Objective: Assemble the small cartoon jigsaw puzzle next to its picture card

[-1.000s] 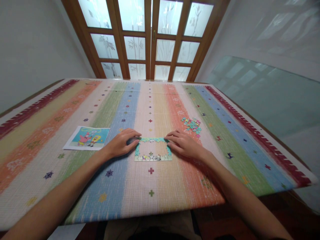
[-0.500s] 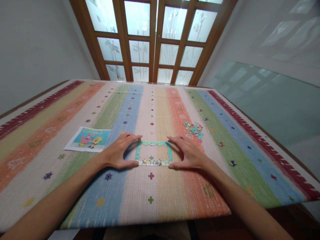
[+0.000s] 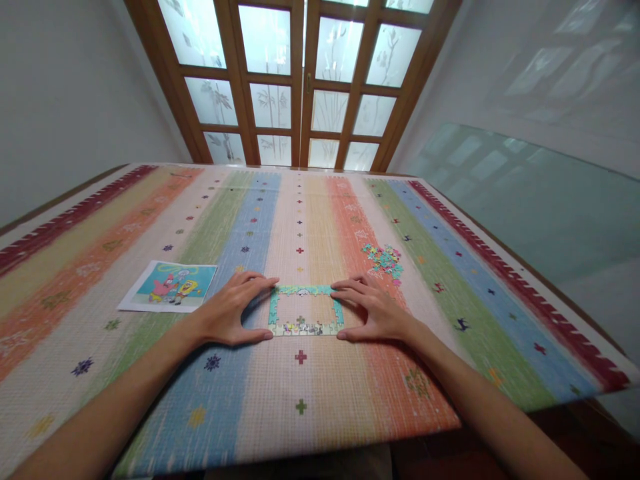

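Observation:
A small rectangular jigsaw frame, only its border assembled, lies on the striped cloth in front of me. My left hand brackets its left side, fingers stretched toward the top left corner and thumb at the bottom left corner. My right hand mirrors this on the right side, fingers at the top right corner, thumb at the bottom right. Both hands are spread flat and hold nothing. A heap of loose puzzle pieces sits just beyond my right hand.
A printed cartoon reference picture lies to the left of my left hand. The striped tablecloth covers the table; its near edge hangs just before me. Wooden glazed doors stand behind the table, and a glass panel leans at the right.
Both hands went from resting over the frame's top corners to opening around its left and right sides, thumbs now at the bottom corners. The view shifted slightly.

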The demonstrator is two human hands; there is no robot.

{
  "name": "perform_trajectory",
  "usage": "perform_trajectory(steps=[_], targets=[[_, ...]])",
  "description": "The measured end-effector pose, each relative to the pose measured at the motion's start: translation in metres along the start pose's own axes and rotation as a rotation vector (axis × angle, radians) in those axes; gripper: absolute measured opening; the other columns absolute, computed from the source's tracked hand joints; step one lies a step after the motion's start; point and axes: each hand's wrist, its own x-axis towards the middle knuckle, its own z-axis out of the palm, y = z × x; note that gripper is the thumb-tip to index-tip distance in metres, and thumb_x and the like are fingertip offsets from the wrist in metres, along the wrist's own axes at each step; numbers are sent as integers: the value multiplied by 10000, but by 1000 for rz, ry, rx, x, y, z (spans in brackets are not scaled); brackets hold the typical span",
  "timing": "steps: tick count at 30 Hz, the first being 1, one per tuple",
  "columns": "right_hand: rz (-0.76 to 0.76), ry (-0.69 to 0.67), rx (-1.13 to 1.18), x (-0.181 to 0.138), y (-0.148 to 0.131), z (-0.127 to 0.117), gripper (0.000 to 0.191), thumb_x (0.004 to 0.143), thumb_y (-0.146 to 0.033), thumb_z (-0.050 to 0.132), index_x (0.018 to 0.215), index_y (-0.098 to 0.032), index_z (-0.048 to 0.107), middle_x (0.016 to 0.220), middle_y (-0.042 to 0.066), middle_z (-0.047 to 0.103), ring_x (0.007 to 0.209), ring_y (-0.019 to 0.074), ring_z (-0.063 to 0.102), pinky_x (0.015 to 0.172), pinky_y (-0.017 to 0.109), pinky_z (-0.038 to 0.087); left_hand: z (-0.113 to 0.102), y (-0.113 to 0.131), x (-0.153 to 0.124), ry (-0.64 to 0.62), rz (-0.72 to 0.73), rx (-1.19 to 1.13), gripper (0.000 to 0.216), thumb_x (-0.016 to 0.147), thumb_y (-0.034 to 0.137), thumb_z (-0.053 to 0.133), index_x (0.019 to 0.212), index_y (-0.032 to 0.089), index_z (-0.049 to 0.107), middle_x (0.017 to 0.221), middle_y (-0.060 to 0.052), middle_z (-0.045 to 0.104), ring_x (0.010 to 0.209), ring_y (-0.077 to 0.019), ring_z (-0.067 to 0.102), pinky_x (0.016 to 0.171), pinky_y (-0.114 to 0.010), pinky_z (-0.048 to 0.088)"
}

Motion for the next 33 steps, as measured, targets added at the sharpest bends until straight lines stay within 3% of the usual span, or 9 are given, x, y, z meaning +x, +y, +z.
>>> perform_trajectory(steps=[12,33], targets=[[-5,24,6,0,3,1,670,779,-588,823,1342,-264,660,1337,104,675,1193,329,560,1026,554,466,3,-3,-1,7,32,8,833,814,592,733,1488,210,426,1378,-148,597,1260,-370,525,1078,-550,432],[-13,46,-52,-1,3,-3,773,780,-593,822,1439,-258,596,1331,114,685,1171,345,569,1003,551,491,2,2,0,-26,7,21,803,846,589,686,1487,198,401,1402,-149,586,1275,-366,524,1110,-558,401]])
